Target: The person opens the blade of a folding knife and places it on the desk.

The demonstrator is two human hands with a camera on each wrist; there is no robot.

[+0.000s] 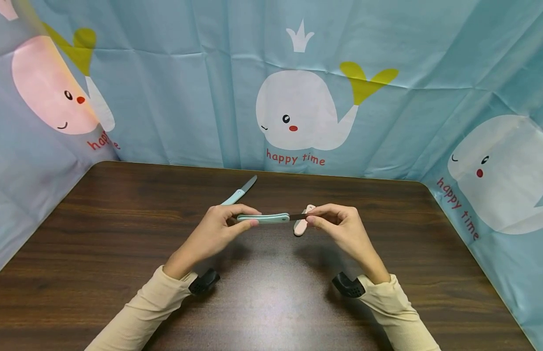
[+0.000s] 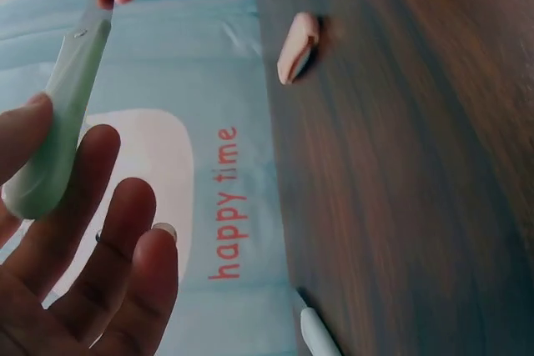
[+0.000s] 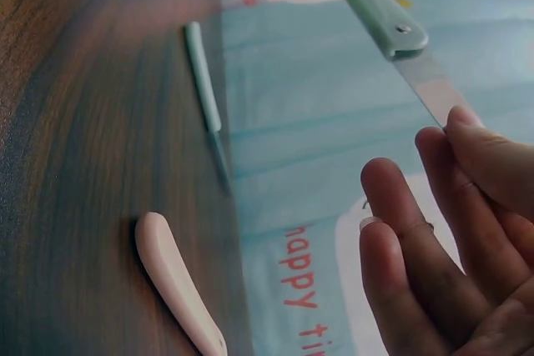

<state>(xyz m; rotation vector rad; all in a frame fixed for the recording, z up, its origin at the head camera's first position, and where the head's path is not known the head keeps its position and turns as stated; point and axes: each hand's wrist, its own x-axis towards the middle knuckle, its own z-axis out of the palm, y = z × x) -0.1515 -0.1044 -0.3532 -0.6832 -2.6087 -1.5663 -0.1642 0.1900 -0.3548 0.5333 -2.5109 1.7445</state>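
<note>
A folding knife (image 1: 271, 218) with a mint-green handle is held level above the table, its blade (image 3: 435, 89) out to the right. My left hand (image 1: 214, 226) pinches the handle's end between thumb and fingers. The blade's tip is pinched by the thumb and forefinger of my right hand (image 1: 341, 226), its other fingers loosely bent in the right wrist view. Beneath the right fingertips lies a pink folding knife (image 1: 300, 227) on the table. Beyond my left hand rests a second knife (image 1: 239, 192), light blue-green, with its blade out.
The dark wooden table (image 1: 100, 234) ends at a blue curtain (image 1: 174, 107) printed with whales, which hangs behind it and along both sides. Each wrist carries a black camera, one a left wrist camera (image 1: 204, 282), the other a right wrist camera (image 1: 348, 285).
</note>
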